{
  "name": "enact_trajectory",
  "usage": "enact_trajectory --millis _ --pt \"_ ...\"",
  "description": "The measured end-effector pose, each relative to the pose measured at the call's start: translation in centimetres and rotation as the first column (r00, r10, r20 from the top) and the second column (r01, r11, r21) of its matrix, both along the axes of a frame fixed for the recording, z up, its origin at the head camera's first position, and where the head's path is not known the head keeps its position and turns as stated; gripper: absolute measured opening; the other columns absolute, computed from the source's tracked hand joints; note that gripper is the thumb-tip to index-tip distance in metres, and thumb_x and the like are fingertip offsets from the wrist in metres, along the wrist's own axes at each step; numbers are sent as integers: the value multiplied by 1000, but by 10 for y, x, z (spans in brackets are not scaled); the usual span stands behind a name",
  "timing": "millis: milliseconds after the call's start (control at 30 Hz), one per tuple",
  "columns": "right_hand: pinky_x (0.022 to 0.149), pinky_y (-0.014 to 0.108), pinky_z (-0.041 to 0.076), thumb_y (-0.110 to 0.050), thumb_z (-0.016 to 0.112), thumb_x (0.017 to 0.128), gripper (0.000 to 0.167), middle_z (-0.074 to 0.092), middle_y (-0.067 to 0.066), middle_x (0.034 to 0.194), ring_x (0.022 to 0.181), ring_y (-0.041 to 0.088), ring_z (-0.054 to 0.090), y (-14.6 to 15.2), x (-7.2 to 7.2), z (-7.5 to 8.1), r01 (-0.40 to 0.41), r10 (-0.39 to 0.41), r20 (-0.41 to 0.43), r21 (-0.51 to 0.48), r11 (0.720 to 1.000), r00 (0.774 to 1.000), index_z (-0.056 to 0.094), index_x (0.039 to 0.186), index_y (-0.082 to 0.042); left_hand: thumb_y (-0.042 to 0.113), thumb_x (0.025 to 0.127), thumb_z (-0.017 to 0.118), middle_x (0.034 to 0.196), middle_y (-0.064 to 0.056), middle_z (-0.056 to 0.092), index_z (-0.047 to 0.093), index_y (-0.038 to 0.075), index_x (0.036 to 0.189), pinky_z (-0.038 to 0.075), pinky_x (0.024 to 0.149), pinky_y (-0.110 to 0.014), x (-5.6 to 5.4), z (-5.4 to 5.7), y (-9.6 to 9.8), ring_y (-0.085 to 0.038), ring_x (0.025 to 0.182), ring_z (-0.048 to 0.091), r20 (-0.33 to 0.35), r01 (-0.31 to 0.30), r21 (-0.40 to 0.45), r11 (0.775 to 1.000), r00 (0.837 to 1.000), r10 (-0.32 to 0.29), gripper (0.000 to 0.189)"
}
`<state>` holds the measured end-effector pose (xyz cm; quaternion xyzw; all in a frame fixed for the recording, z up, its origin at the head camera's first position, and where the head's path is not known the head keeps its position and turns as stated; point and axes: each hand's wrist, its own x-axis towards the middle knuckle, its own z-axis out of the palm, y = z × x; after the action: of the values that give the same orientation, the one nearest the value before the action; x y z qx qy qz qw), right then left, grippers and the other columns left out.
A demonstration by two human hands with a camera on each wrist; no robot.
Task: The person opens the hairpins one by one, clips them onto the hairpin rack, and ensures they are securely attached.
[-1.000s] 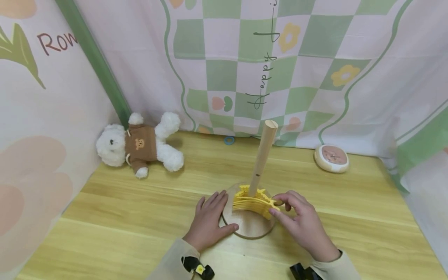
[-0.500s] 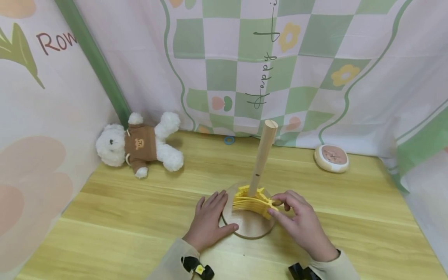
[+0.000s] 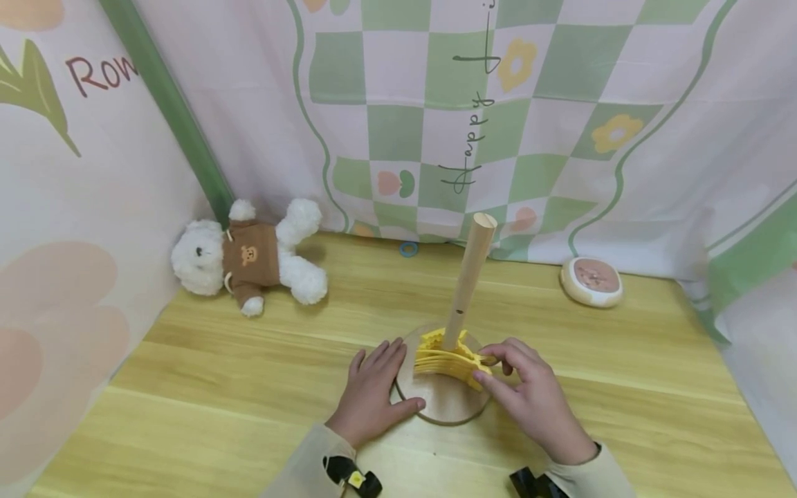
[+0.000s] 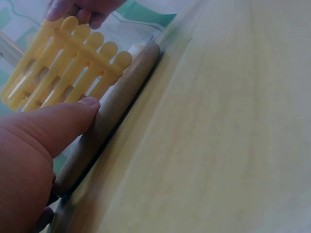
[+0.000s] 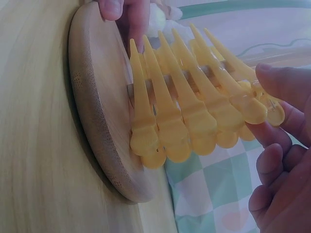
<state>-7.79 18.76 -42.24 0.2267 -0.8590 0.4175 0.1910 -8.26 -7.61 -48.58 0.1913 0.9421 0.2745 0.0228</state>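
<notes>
Several yellow plastic spring clips [image 3: 445, 365] with tapered arms and rounded handle ends are stacked around a wooden post [image 3: 470, 277]. The post rises from a round wooden base [image 3: 445, 408]. Thumb and fingers of my right hand [image 3: 532, 398] pinch the handle ends of the top clip [image 5: 233, 56]. My left hand [image 3: 372, 395] rests on the left rim of the base, fingers spread, its thumb [image 4: 63, 121] near the front edge. Beyond the stack in the left wrist view, part of my right hand [image 4: 90, 7] shows at the top.
A white plush dog [image 3: 255, 256] in a brown shirt lies at the back left of the wooden table [image 3: 218, 401]. A small blue ring [image 3: 408, 249] sits behind the post. At the back right lies a round pink-and-white device [image 3: 591, 282]. A patterned curtain [image 3: 398, 131] hangs behind.
My right hand has shifted slightly left, and the top clip's handle end has come in closer to the stack. The left hand has stayed on the base.
</notes>
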Motion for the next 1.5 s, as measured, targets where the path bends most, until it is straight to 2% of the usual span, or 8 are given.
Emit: enact_trajectory --millis 200,300,667,800,1033,1167,1333,1500 --pt "62 23 41 -1 85 75 34 56 -9 81 76 9 48 0 0 0 -8 8 -6 -3 1000 1000 71 102 -16 67 87 63 163 -4 30 35 10 156 10 120 -59 1 1 0 -28 150 26 -5 2 -1 1000 1000 -2 94" --pt "62 23 41 -1 85 75 34 56 -8 80 75 10 49 -1 0 0 -8 8 -6 -2 1000 1000 71 102 -16 66 87 63 163 -4 30 35 10 156 9 120 -59 1 1 0 -28 150 26 -5 2 0 1000 1000 -2 94" --pt "61 24 42 -5 86 75 31 58 -15 83 74 13 49 0 -3 5 -16 16 0 54 998 1000 72 101 -16 68 87 62 163 -4 30 36 10 156 11 120 -59 0 0 -1 -28 150 27 -26 2 -6 1000 1000 -2 94" --pt "60 25 43 -10 86 76 30 61 -15 87 74 14 51 0 -4 8 12 -17 47 88 996 999 73 103 -16 68 87 62 163 -4 30 35 10 156 10 120 -60 0 0 -1 -29 150 27 -22 4 -3 1000 1000 -4 94" --pt "59 24 41 -15 83 81 33 56 -16 84 73 10 46 0 -1 8 79 -91 107 113 990 990 75 113 -14 66 87 64 163 -5 31 36 10 156 11 120 -60 1 2 -2 -29 149 27 -11 5 -1 1000 1000 -5 93" --pt "65 26 45 -13 83 81 37 60 -7 92 81 14 52 0 -1 6 98 -108 118 91 991 987 74 117 -10 65 87 64 163 -5 31 36 10 156 10 120 -60 2 2 -2 -30 150 27 -7 5 3 1000 1000 -5 93" --pt "78 36 51 -13 84 81 41 65 -2 111 96 17 57 -1 -1 2 118 -127 130 77 990 983 72 120 -10 66 87 63 163 -5 31 36 10 156 11 120 -60 0 0 -1 -29 149 27 -10 5 0 1000 1000 -5 93" --pt "78 41 51 -11 84 80 42 71 -2 113 95 20 60 -2 -1 1 127 -134 118 64 990 984 72 120 -11 66 87 63 163 -5 31 36 10 156 11 120 -60 0 1 0 -29 150 27 -6 5 0 1000 1000 -5 93"
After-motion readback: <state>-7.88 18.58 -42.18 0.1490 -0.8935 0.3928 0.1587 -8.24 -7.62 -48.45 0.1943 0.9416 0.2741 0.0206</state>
